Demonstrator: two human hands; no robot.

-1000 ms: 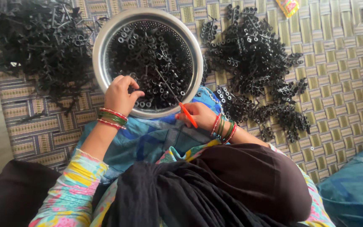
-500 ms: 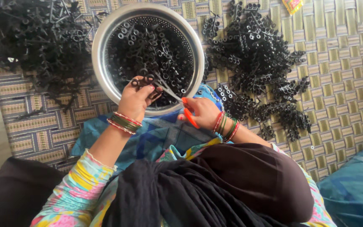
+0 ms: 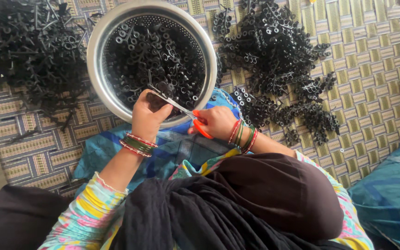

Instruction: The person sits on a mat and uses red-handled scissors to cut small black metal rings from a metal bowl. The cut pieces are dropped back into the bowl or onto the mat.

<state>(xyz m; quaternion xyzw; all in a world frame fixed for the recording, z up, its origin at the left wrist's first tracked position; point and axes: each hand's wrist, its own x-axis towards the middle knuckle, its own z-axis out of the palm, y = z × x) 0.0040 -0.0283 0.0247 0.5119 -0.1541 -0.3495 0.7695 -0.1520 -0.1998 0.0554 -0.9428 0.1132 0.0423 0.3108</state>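
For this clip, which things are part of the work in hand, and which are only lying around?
In use:
- left hand, holding a small black plastic piece
- right hand
- orange-handled scissors
- round perforated steel bowl of cut black pieces
- black plastic heaps, on the left and right

Lying about:
- striped woven mat
- blue cushion

Looking straight down here: the right hand (image 3: pixel 216 121) grips a pair of orange-handled scissors (image 3: pixel 186 113), blades pointing into a big steel colander (image 3: pixel 99 60) full of small black plastic pieces (image 3: pixel 156 55). The left hand (image 3: pixel 148 115) pinches one piece right at the blades, over the near rim. Heaps of black pieces sit on the woven mat (image 3: pixel 371 69) on both sides, the left heap (image 3: pixel 24 46) and the right heap (image 3: pixel 278 60). Bangles on both wrists.
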